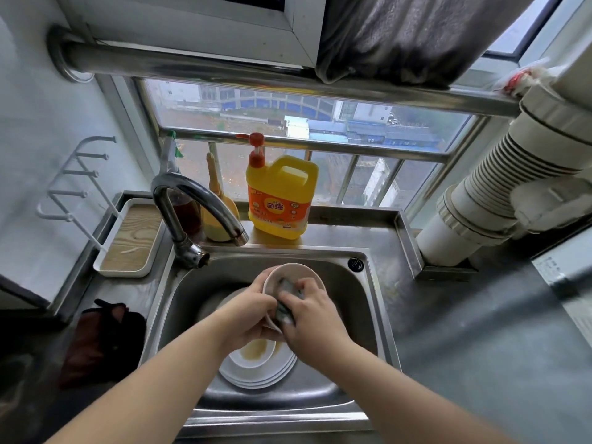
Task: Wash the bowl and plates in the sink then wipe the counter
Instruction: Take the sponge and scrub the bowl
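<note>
Bowl [290,277] tilted over sink [358,302], gripped by left hand [246,315]; right hand [312,318] presses sponge [285,307] inside.

**Sink and what surrounds it**

The plates [261,368] lie stacked in the sink [349,302], with the bowl [293,277] above them. The tap [192,203] stands at the sink's back left corner. Behind the sink sits the soap jug [282,200]; left of the tap, a tray [131,241]. A cloth [102,341] lies on the desk [480,331], left of the sink.

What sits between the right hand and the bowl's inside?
A grey scrubbing cloth, pressed by the right hand into the bowl, in the head view.
</note>
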A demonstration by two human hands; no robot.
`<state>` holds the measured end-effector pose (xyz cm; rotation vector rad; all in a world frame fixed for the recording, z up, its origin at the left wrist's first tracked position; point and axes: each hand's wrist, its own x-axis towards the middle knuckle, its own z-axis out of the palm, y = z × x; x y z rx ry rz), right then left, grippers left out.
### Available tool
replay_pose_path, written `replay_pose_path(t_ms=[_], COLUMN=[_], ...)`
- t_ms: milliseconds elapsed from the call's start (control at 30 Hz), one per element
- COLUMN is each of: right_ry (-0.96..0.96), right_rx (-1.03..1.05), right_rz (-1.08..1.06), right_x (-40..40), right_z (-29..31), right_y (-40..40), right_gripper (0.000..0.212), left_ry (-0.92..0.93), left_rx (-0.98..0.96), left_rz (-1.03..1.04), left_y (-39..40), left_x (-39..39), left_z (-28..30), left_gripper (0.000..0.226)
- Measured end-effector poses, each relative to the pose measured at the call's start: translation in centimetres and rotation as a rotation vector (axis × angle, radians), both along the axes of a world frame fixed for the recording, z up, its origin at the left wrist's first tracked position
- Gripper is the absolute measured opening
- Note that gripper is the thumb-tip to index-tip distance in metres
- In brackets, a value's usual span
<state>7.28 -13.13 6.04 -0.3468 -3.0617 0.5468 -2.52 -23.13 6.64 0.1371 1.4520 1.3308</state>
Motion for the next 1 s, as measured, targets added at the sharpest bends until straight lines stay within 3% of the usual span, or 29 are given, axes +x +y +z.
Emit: replay_pose_path(t_ms=[100,167,233,300,367,433,533,633,733,833,1000], right_ry=[-0.143,-0.138,-0.096,-0.024,0.022,0.021,-0.171,-0.148,-0.046,0.057,0.023], right_rx=[0.120,0.335,0.473,0.332,-0.034,-0.203,0.023,0.373,0.573,0.589,0.235], right_rz=[0.183,0.295,0.234,0.028,-0.168,-0.075,0.270,0.454,0.485,0.344,-0.112], right_x=[1.0,0.9,-0.1,-1.2,-1.4,-0.5,1.4,1.6,1.8,2.2,1.4], right_z=[0.2,0.5,1.2,1.3,1.3,0.8,0.8,1.5,0.5,-1.4,-2.5], right_y=[1.7,3.6,3.9,2.5,0.9,0.5,2.8,5.0,4.3,1.9,-1.7], right_gripper=[0.042,0.042,0.044,0.043,0.038,0.037,0.041,0.042,0.051,0.041,0.036], left_ry=[-0.003,0.001,-0.001,0.000,0.020,0.017,0.021,0.022,-0.034,-0.018,0.021], left_rx=[-0.021,-0.031,-0.011,0.039,0.066,0.051,-0.018,-0.085,-0.132,-0.111,0.026], left_rz=[0.023,0.027,0.034,0.041,0.057,0.078,0.038,-0.039,-0.123,-0.097,0.285], left_y=[-0.8,-0.8,-0.2,0.7,1.0,0.4,-1.0,-0.9,-0.8,-0.9,0.8], left_x=[0.1,0.1,0.4,0.7,0.6,0.2,-0.3,-0.8,-2.1,-2.1,2.4], left_z=[-0.6,-0.6,-0.1,0.6,0.6,0.2,-0.8,-0.9,-0.3,-0.5,-3.7], left_gripper=[0.074,0.074,0.072,0.070,0.068,0.070,0.073,0.073,0.068,0.064,0.054])
